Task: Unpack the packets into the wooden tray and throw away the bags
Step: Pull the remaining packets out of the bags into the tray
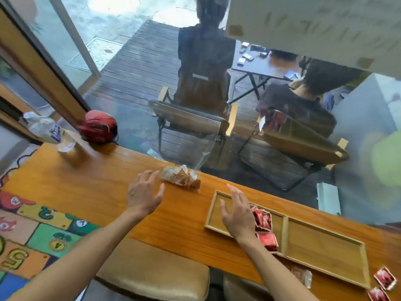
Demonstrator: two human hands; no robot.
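Observation:
A crumpled clear bag (181, 176) with brownish packets inside lies on the wooden counter by the window. My left hand (144, 193) hovers just left of it, fingers spread, holding nothing. My right hand (237, 211) is open above the left compartment of the wooden tray (325, 255). Red packets (263, 220) lie in that compartment beside my right wrist. The tray's larger right compartment holds nothing. Two more red packets (385, 279) lie on the counter past the tray's right end, and a pale packet (302, 276) sits at the counter's front edge.
A plastic water bottle (51, 132) and a red cap (98, 126) stand at the counter's far left. A clear empty bag (195, 144) leans on the window glass. Padded stools (156, 272) are below the counter. Behind the glass, people sit on chairs.

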